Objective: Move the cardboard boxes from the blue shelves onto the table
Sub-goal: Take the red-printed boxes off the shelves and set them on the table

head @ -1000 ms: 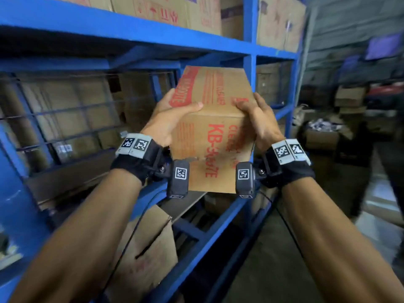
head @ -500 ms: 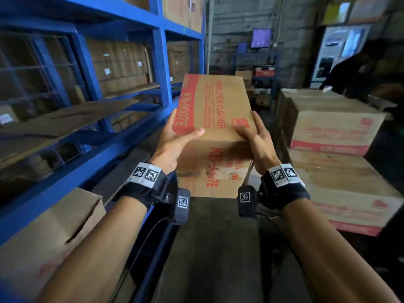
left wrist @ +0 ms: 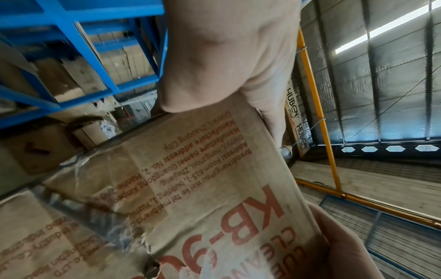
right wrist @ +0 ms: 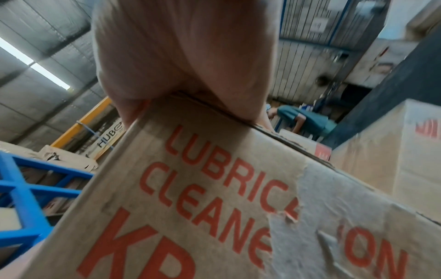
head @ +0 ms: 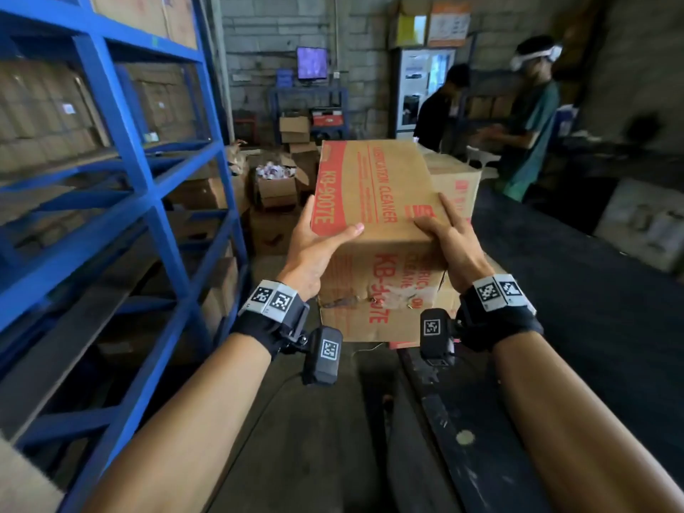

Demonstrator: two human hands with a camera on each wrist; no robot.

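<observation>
A brown cardboard box (head: 374, 201) with red print hangs in the air between both my hands, away from the blue shelves (head: 122, 172). My left hand (head: 314, 246) grips its left near corner, thumb on top. My right hand (head: 444, 235) grips the right near corner, fingers spread over the top. The left wrist view shows the box side (left wrist: 203, 188) under my left hand (left wrist: 226, 56). In the right wrist view the torn end of the box (right wrist: 226, 198) fills the frame below my right hand (right wrist: 179, 56). The dark table (head: 592, 327) lies to the right.
More cardboard boxes (head: 459, 187) stand on the table behind the held one. Open cartons (head: 275, 183) crowd the floor ahead. Two people (head: 525, 120) stand at the table's far end. Boxes (head: 37, 116) fill the shelves on the left.
I have turned right, away from the shelves, carrying the box in both hands. The table and the room beyond have come into view; my grip is unchanged.
</observation>
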